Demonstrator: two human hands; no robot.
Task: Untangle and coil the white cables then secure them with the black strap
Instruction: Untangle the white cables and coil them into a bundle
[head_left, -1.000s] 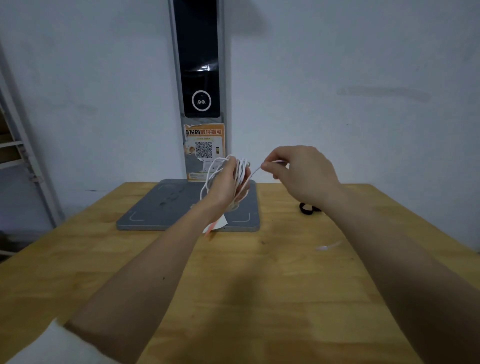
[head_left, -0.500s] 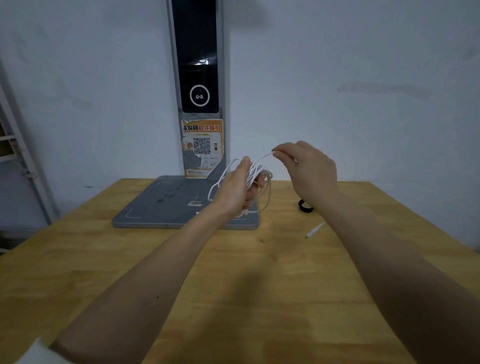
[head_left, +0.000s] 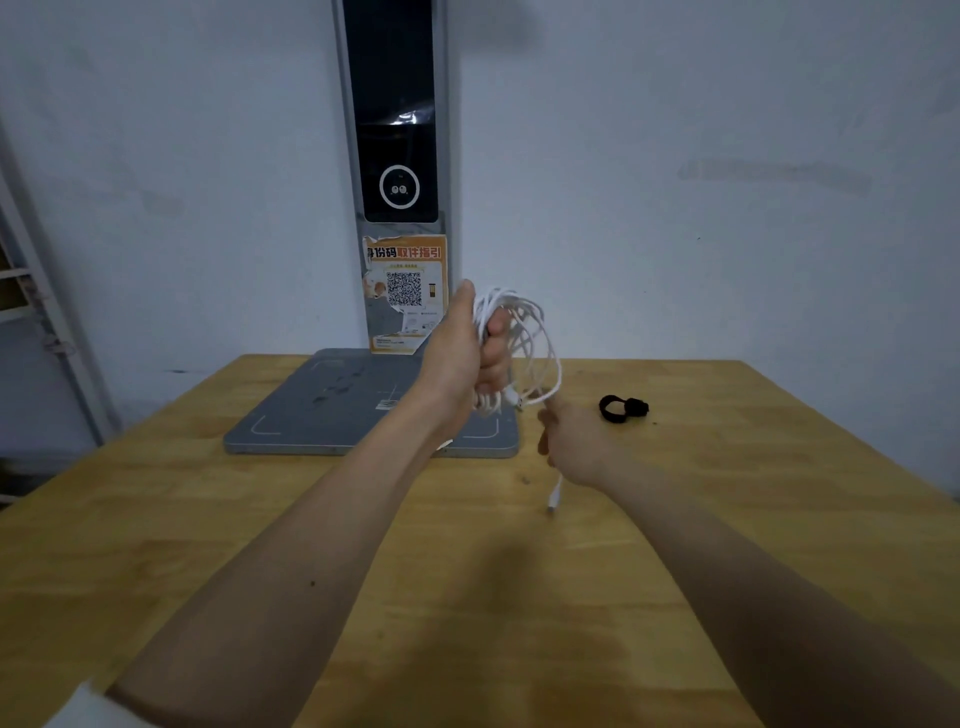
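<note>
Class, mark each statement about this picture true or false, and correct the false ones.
1. The left hand grips the cable coil. True.
2. The strap is wrapped around the coil. False: it lies on the table.
3. The right hand holds a cable end, its plug hanging below. True.
4. The strap lies left of the grey base. False: right of it.

White cables (head_left: 524, 332) hang coiled, raised; black strap (head_left: 622, 408) lies on table (head_left: 260, 519).
</note>
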